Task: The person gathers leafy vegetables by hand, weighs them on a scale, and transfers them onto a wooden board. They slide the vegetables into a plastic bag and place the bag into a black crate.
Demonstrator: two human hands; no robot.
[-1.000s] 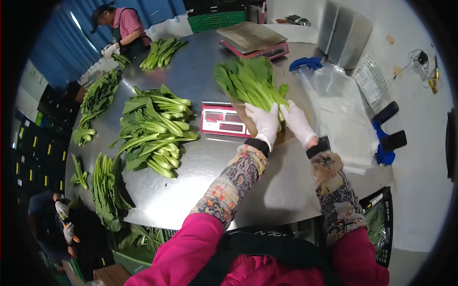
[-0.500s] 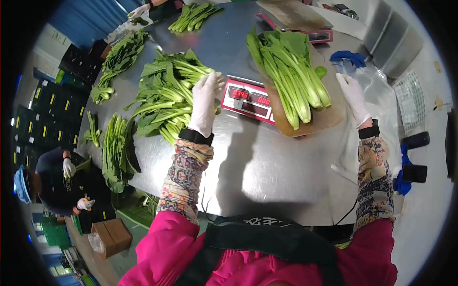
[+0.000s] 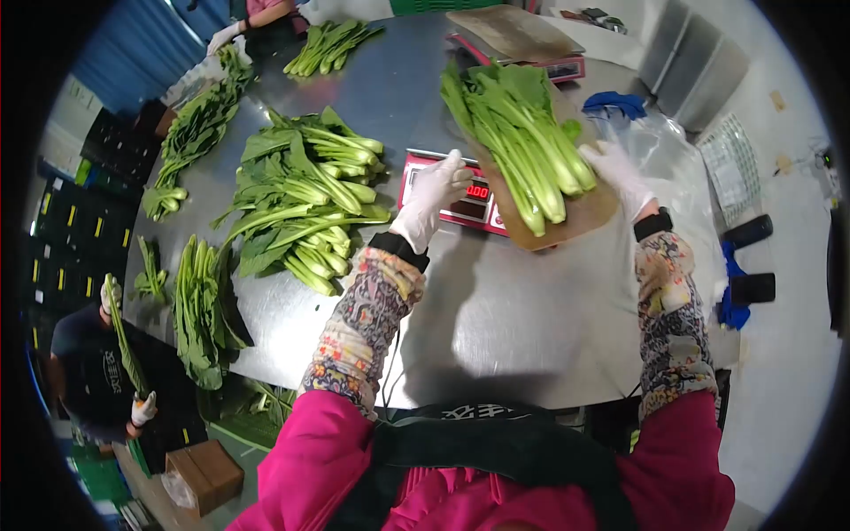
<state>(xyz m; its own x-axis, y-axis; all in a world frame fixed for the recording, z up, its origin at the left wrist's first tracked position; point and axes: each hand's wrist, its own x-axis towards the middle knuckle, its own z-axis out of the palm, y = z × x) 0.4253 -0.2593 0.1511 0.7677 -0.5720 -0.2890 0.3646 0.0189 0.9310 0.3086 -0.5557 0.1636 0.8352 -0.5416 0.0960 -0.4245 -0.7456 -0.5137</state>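
A bunch of leafy green stalks (image 3: 531,150) lies on the brown tray (image 3: 580,221) of a red and white digital scale (image 3: 487,212). My left hand (image 3: 429,202), in a white glove, hovers in front of the scale's display with loosely bent fingers and nothing in them; it covers part of the digits. On the other side, my right hand (image 3: 622,177), gloved too, has its fingers stretched toward the stalks, fingertips right at their edge. A large pile of the same greens (image 3: 310,195) spreads over the steel table (image 3: 549,327) to the left of my left hand.
Smaller bunches of greens (image 3: 202,310) lie along the table's left side. A second scale (image 3: 562,69) stands at the back, near a blue cloth (image 3: 615,104) and clear plastic sheeting (image 3: 682,177). One person (image 3: 97,363) holds a stalk at lower left; another (image 3: 266,22) stands at the far end.
My left hand has moved right, from the pile to the scale's display. My right hand has come in to the stalks on the tray. The person at lower left has raised a stalk.
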